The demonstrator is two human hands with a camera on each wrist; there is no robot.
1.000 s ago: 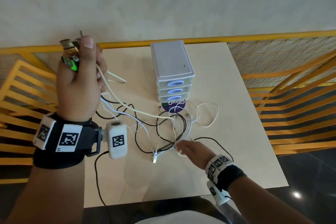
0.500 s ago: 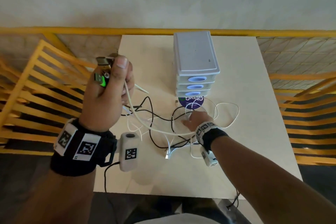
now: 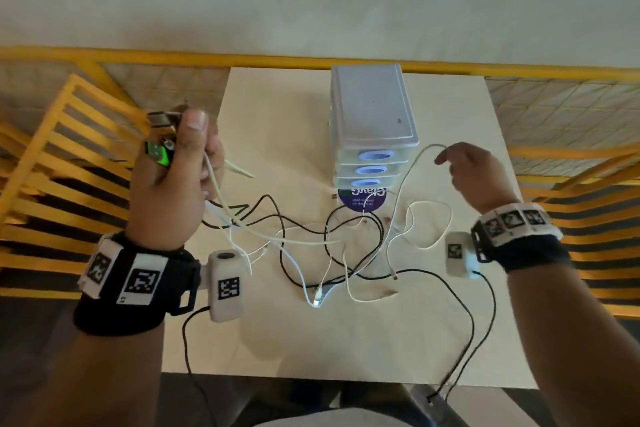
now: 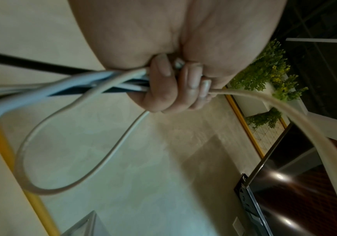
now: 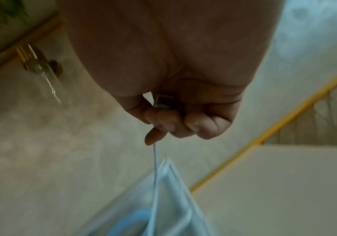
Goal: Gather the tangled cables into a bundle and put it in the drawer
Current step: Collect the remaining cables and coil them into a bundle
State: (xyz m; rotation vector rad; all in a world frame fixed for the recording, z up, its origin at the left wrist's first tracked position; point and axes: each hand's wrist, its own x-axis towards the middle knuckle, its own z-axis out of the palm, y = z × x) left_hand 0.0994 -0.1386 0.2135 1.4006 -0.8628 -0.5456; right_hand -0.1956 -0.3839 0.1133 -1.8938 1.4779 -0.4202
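Note:
A tangle of black and white cables (image 3: pixel 332 246) lies on the beige table (image 3: pixel 346 340) in front of a small grey drawer unit (image 3: pixel 372 121) whose three drawers are closed. My left hand (image 3: pixel 176 170) is raised at the left and grips several cable ends (image 4: pixel 95 83), their plugs (image 3: pixel 161 135) sticking out above the fist. My right hand (image 3: pixel 464 166) is lifted to the right of the drawer unit and pinches a thin white cable (image 3: pixel 412 166) that runs down into the tangle. In the right wrist view this white cable (image 5: pixel 154 159) hangs from the fingers (image 5: pixel 159 121).
A purple round sticker (image 3: pixel 362 199) lies on the table at the foot of the drawer unit. Yellow slatted railings (image 3: pixel 52 156) flank the table on both sides, and a yellow rail (image 3: pixel 207 59) runs behind it. Black wrist-camera leads (image 3: pixel 464 322) trail over the front edge.
My right hand left the tangle on the table and rose to the right of the drawer unit, drawing a thin white cable up with it. My left hand keeps its grip on the cable ends.

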